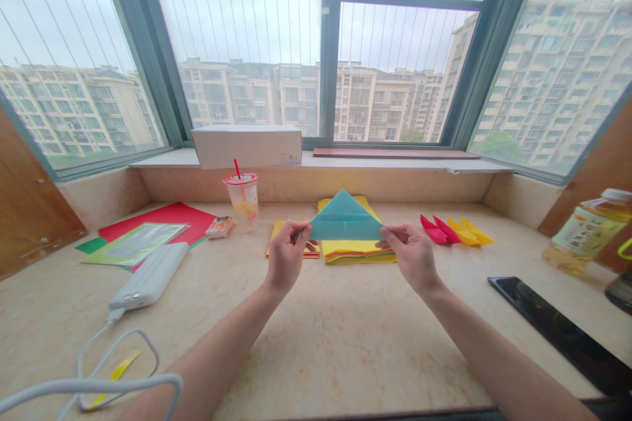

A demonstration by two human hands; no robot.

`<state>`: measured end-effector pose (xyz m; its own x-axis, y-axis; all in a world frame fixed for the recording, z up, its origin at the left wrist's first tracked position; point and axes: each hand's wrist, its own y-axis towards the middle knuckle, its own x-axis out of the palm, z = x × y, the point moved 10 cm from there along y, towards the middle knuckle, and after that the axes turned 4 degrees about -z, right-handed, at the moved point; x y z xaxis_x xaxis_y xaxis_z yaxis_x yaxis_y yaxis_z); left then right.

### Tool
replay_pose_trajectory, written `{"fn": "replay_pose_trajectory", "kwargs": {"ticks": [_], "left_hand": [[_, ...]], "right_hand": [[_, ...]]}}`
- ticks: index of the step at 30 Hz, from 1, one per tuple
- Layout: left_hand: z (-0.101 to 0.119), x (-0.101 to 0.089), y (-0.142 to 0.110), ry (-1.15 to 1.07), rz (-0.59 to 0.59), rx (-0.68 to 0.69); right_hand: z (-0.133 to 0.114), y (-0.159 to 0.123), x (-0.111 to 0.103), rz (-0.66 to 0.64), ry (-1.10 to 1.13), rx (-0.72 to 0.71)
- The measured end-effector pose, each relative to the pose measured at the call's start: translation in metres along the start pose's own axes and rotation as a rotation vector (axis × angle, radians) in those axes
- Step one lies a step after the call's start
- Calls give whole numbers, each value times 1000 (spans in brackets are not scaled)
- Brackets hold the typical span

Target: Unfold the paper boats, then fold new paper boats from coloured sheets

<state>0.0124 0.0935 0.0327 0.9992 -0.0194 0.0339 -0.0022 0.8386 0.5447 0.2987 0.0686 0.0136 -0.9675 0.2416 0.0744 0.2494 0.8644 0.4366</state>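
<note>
A blue-green sheet of paper folded into a triangle [344, 217] is held up above the counter, its point upward and crease lines showing across it. My left hand [288, 251] pinches its left corner, and my right hand [411, 251] pinches the right corner. Behind and below the paper lie stacks of yellow paper [358, 253], with red and orange edges showing. Part of another yellow stack [276, 237] shows behind my left hand. Right of my right hand sit a folded red paper piece [438, 230] and a folded yellow paper piece [469, 231].
On the left are red paper sheets [158, 216], a white power bank [149, 276] with a cable [99, 385], a small box [219, 227] and a plastic cup with a straw [243, 200]. A black phone [557, 329] and a drink bottle [587, 233] stand right. A white box [247, 147] rests on the sill.
</note>
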Motion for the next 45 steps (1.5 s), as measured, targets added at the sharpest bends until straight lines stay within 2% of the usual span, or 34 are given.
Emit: {"fn": "replay_pose_trajectory", "kwargs": {"ticks": [6,12,18,24,29,34,38,41,45], "left_hand": [[4,1,-3,141,-25,21],[5,3,-4,236,-19,56],[8,19,-7,371,-130,157],[11,24,-7,457,-181,187],[8,14,-5,351,-122,129],[-13,4,2,159,-74,23],[-22,6,4,8,-91,-67],[-21,8,2,-28,-91,-113],[-19,12,-3,31,-118,-152]], "right_hand": [[-3,0,-4,24,-58,-16],[0,-2,2,-43,-162,-12],[5,-1,10,-118,-212,-71],[0,0,3,-68,-224,-72],[-14,0,-1,-48,-218,-143],[-23,0,-6,-22,-215,-203],[-25,-3,-3,-38,-231,-235],[-25,-4,-2,-32,-241,-249],[-27,-3,-7,7,-255,-250]]}}
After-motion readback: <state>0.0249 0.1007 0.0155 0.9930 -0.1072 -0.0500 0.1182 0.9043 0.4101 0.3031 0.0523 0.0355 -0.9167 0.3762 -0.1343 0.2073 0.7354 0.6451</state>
